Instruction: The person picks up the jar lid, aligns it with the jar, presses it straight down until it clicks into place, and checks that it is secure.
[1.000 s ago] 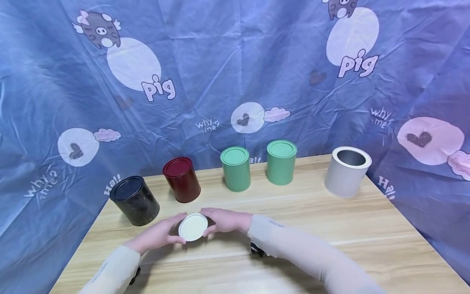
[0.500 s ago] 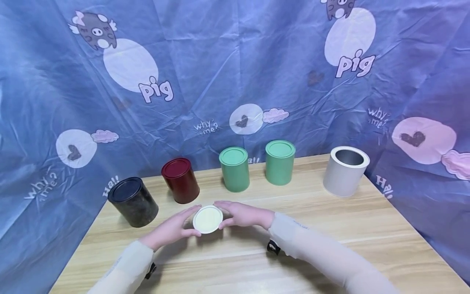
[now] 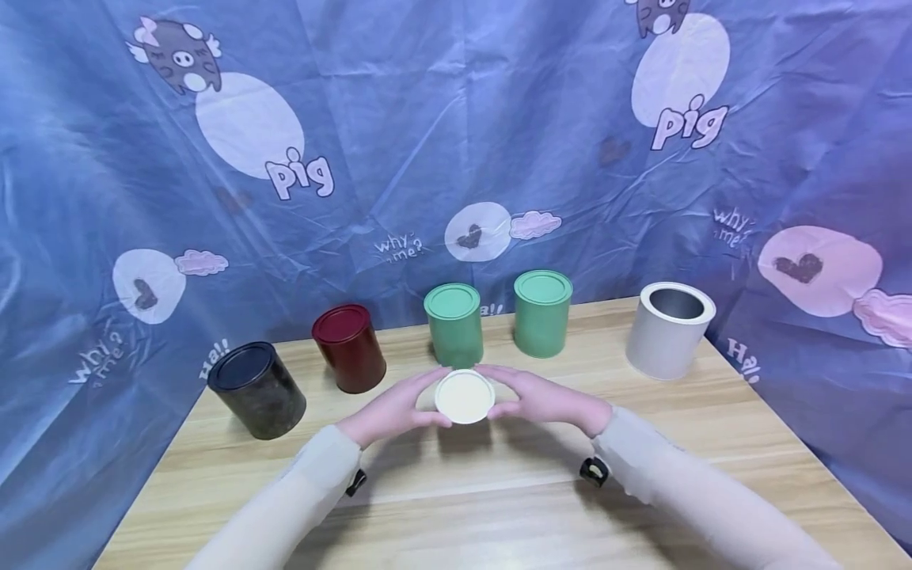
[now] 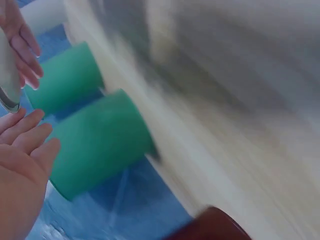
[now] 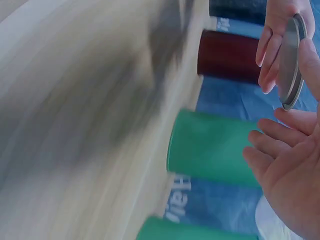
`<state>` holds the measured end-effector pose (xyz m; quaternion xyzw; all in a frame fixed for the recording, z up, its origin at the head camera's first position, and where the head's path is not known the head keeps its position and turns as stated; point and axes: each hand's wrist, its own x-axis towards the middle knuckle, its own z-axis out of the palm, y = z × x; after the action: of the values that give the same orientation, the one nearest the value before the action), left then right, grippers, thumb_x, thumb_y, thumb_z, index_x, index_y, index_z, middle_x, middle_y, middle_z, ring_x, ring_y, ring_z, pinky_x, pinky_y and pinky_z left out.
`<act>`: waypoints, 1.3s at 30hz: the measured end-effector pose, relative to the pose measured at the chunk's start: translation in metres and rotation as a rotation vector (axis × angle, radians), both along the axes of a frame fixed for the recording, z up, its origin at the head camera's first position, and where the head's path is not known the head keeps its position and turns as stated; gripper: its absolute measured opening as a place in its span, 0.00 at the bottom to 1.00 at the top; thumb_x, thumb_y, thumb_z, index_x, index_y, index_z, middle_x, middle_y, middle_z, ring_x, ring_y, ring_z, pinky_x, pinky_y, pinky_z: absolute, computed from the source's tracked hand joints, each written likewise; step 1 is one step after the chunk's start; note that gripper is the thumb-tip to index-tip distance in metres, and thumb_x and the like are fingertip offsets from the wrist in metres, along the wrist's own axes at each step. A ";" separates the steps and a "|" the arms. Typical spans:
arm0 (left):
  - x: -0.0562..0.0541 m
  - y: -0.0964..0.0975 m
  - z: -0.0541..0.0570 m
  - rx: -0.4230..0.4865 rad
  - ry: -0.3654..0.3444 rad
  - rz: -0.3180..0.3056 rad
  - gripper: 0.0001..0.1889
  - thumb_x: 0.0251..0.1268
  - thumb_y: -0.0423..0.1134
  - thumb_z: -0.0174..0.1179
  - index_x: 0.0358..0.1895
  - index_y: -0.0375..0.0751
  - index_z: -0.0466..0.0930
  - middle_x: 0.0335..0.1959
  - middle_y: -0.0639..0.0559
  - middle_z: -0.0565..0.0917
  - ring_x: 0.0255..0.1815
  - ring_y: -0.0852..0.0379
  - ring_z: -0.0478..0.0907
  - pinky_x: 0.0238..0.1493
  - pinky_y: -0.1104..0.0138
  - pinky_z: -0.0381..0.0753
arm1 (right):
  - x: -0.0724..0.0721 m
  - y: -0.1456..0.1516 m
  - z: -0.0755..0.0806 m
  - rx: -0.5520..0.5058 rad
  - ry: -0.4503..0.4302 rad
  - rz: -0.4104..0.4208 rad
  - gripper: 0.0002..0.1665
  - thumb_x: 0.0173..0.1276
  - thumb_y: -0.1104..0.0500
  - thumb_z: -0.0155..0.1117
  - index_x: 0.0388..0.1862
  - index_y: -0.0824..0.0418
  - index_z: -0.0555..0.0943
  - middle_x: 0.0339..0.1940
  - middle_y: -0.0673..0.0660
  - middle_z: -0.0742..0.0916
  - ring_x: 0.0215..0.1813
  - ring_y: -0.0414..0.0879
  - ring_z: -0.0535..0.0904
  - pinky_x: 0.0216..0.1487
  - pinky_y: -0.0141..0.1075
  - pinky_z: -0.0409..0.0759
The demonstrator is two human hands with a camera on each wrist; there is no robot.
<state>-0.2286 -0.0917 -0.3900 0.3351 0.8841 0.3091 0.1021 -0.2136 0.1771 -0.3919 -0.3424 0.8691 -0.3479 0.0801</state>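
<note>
A round white can lid (image 3: 465, 397) is held flat above the wooden table (image 3: 456, 507) between both hands. My left hand (image 3: 402, 408) pinches its left edge between fingers and thumb, and my right hand (image 3: 539, 397) does the same on the right edge. From the right wrist view the lid (image 5: 289, 65) appears edge-on with its grey underside showing. At the right rear stands a white can (image 3: 670, 332) whose top is uncovered, a dark hollow inside its rim. Just behind the lid is a green can (image 3: 454, 324), its lower part close to the fingertips in the head view.
A second green can (image 3: 543, 313) stands right of the first. To the left are a dark red can (image 3: 349, 348) and a black can (image 3: 258, 389), both with lids on. A blue printed cloth (image 3: 399, 142) hangs behind the table and along its sides.
Both hands have carried the white lid rightward and a little farther from me, from in front of the dark red can to in front of the first green can. The cans have stayed put.
</note>
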 end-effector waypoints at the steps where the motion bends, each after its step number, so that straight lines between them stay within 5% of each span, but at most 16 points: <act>1: -0.001 0.006 0.002 -0.007 0.002 0.001 0.43 0.53 0.50 0.71 0.72 0.42 0.63 0.72 0.44 0.67 0.73 0.46 0.63 0.72 0.49 0.63 | 0.001 0.006 0.001 -0.007 0.011 -0.005 0.44 0.62 0.51 0.68 0.73 0.66 0.63 0.71 0.66 0.70 0.72 0.63 0.65 0.70 0.58 0.64; 17: -0.014 0.100 0.024 0.025 0.080 -0.026 0.42 0.49 0.53 0.72 0.70 0.47 0.67 0.70 0.48 0.71 0.71 0.51 0.66 0.71 0.53 0.65 | 0.015 0.093 0.020 0.008 0.117 -0.165 0.44 0.60 0.53 0.69 0.72 0.68 0.64 0.69 0.69 0.72 0.69 0.67 0.68 0.65 0.61 0.68; 27: -0.017 0.144 0.034 0.050 0.080 0.016 0.41 0.54 0.56 0.69 0.71 0.46 0.67 0.70 0.47 0.70 0.72 0.50 0.66 0.70 0.57 0.68 | 0.021 0.130 0.030 -0.020 0.238 -0.250 0.40 0.59 0.59 0.70 0.68 0.70 0.68 0.64 0.71 0.77 0.64 0.69 0.71 0.61 0.61 0.69; 30: -0.019 0.156 0.039 0.068 0.090 0.022 0.40 0.55 0.54 0.68 0.71 0.47 0.67 0.71 0.46 0.68 0.72 0.51 0.65 0.70 0.56 0.67 | 0.023 0.139 0.036 -0.027 0.262 -0.275 0.39 0.59 0.60 0.70 0.68 0.71 0.68 0.63 0.71 0.77 0.63 0.68 0.72 0.64 0.54 0.70; 35: -0.025 0.180 0.047 0.097 0.119 0.013 0.37 0.57 0.53 0.67 0.71 0.49 0.67 0.72 0.47 0.68 0.72 0.50 0.65 0.71 0.57 0.66 | 0.022 0.158 0.047 -0.049 0.302 -0.323 0.38 0.58 0.62 0.70 0.67 0.70 0.69 0.62 0.72 0.77 0.67 0.39 0.69 0.64 0.16 0.58; 39: -0.031 0.200 0.053 0.110 0.119 -0.024 0.38 0.61 0.53 0.64 0.73 0.48 0.63 0.73 0.49 0.66 0.74 0.52 0.63 0.72 0.62 0.63 | 0.023 0.176 0.056 -0.076 0.267 -0.345 0.39 0.60 0.64 0.68 0.69 0.70 0.66 0.65 0.74 0.73 0.64 0.16 0.55 0.62 0.11 0.50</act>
<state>-0.2599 0.1084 -0.3368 0.3687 0.8662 0.3356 0.0344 -0.1911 0.3528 -0.3355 -0.2344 0.9040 -0.3404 -0.1091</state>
